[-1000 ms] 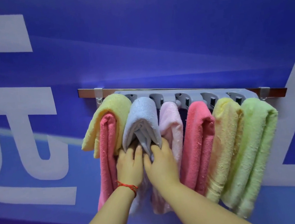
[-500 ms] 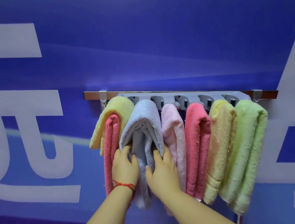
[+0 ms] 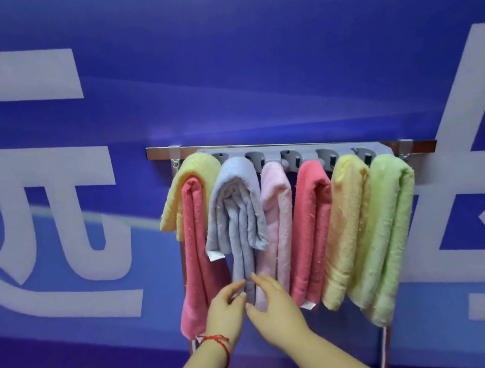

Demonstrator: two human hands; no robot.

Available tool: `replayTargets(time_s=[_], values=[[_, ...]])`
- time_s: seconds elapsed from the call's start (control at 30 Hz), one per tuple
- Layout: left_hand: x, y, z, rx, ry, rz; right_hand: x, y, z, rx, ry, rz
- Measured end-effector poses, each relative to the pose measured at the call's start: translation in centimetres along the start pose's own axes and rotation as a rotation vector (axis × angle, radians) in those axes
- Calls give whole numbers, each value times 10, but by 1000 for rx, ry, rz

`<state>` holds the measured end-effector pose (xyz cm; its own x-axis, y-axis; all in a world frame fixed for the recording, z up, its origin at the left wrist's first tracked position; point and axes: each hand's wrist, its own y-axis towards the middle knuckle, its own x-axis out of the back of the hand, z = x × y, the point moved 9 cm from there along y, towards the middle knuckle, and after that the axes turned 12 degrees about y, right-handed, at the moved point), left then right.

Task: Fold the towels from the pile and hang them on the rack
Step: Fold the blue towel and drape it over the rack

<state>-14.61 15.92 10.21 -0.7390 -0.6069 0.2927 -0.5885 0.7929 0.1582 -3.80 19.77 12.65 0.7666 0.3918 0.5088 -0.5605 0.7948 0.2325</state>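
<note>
Neither hand grips anything: the left hand and the right hand both sit with loose, slightly spread fingers at the bottom end of the grey-blue towel, fingertips at or just off the cloth — whether they touch it I cannot tell. A red string bracelet circles the left wrist.

That grey-blue towel hangs over the grey plastic rack, second position from the left. Its top forms a smooth rounded fold; below that the cloth bunches into vertical pleats, with two flaps flaring out to either side halfway down and a narrow strip trailing lower between the hands. A small white label shows on its left flap.

To its left a yellow towel arches over the rack, with a coral-pink towel hanging long beneath it. To its right, in order, hang a pale pink towel, a second coral-pink towel, a pale yellow towel and a light green towel — each folded lengthwise and draped over the rack, pressed side by side.

The rack is mounted on a metal rail fixed in front of a blue banner with large white characters.
</note>
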Motion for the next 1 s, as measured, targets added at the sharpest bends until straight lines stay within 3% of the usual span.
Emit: replayTargets(time_s=[0.3, 0.53, 0.63, 0.8, 1.0], values=[[-78, -91, 136, 278, 182, 218, -25, -108, -146, -363, 84, 56], [-147, -165, 249, 538, 194, 340, -35, -196, -275, -602, 84, 74], [-168, -194, 293, 680, 187, 371, -38, -230, -332, -792, 66, 95], [-198, -215, 350, 703, 470, 540, -52, -240, -397, -930, 31, 160], [-230, -211, 395, 723, 595, 636, -96, -245, -469, -1039, 82, 184]])
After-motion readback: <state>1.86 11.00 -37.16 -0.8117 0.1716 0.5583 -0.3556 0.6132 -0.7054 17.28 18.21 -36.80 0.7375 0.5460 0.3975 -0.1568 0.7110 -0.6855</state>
